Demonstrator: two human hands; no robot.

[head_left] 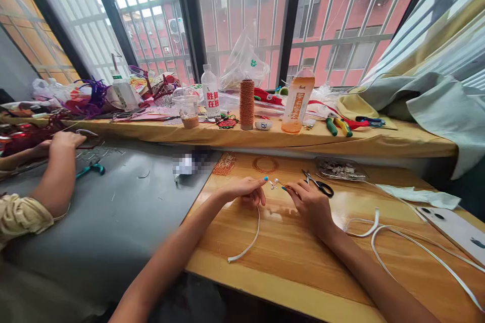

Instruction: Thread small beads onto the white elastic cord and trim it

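Head view looks down on a light wooden worktop (pixel 288 257) set against a long yellow-covered window ledge (pixel 265 136). Near the worktop's far edge, the left hand (pixel 246 191) pinches the upper end of a flat white strip (pixel 253 234), fingers closed narrowly on it; the strip curves down from the hand towards the near edge. The right hand (pixel 310 202), just beside it, pinches a thin copper-coloured wire (pixel 283 185) with a small white bead piece (pixel 273 183) at the tip, between the two hands.

Black-handled scissors (pixel 320 185) lie just beyond the right hand, touching nothing else that can be told. Further back, a coil of copper wire (pixel 265 164) and a flat bundle of copper wire (pixel 224 163) rest near the far edge, with a clear plastic tray of small pieces (pixel 341 168) to their right. More white strip (pixel 401 242) loops across the right side, reaching towards a white smartphone (pixel 454 229) at the right edge.

On the ledge stand a tall spool of copper thread (pixel 246 103), a clear water bottle with a red label (pixel 210 92), an orange drink bottle (pixel 298 101), a plastic cup (pixel 188 108) and green-handled pliers (pixel 337 125).

To the left, on a grey tabletop (pixel 113 212), another person's hand (pixel 64 140) rests among wire scraps, near teal-handled pliers (pixel 91 169).
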